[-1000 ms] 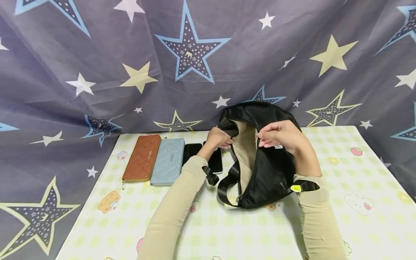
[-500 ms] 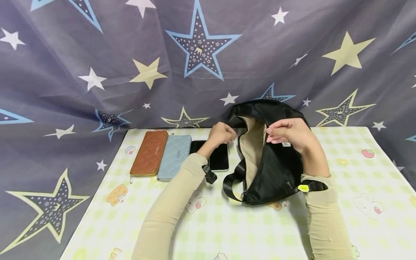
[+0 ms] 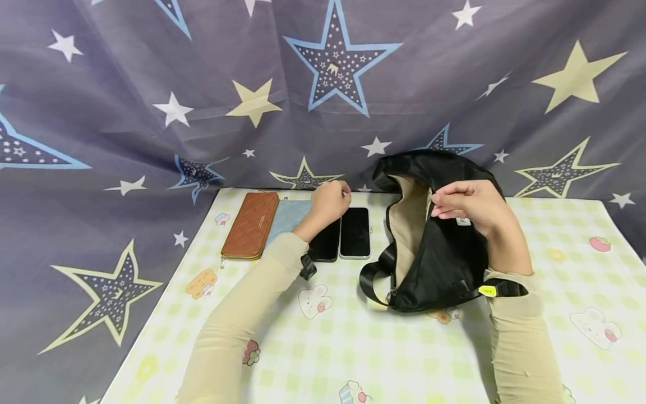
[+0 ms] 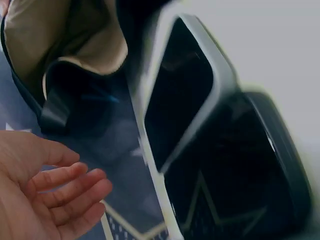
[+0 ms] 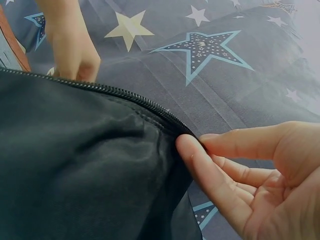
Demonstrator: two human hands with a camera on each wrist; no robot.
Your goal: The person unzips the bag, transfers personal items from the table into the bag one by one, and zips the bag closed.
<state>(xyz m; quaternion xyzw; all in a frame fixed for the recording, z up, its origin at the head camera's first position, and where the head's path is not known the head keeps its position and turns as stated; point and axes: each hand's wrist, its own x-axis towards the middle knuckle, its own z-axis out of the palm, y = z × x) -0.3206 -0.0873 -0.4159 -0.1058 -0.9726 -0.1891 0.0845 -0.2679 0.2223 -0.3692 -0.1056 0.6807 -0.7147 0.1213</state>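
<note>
A black bag (image 3: 444, 264) with a beige lining stands unzipped at the back right of the table, its opening facing left. My right hand (image 3: 469, 207) pinches the zippered edge (image 5: 150, 105) of that opening between thumb and fingertips. Away from the bag, my left hand (image 3: 329, 201) hovers with loosely bent fingers and nothing in them, as the left wrist view shows. Below it lie two phones, a dark one (image 3: 325, 244) and one with a pale frame (image 3: 355, 233), side by side with black screens up. The left hand partly covers a light blue quilted wallet (image 3: 287, 219).
Left of the blue wallet lies a brown quilted zip wallet (image 3: 250, 224). The bag's black strap (image 3: 370, 283) loops onto the checked tablecloth (image 3: 313, 353). Behind the table hangs a grey curtain (image 3: 212, 67) printed with stars.
My left hand has let go of the bag's near opening edge and moved left, over the phones and blue wallet. My right hand keeps its pinch. The head view has turned left.
</note>
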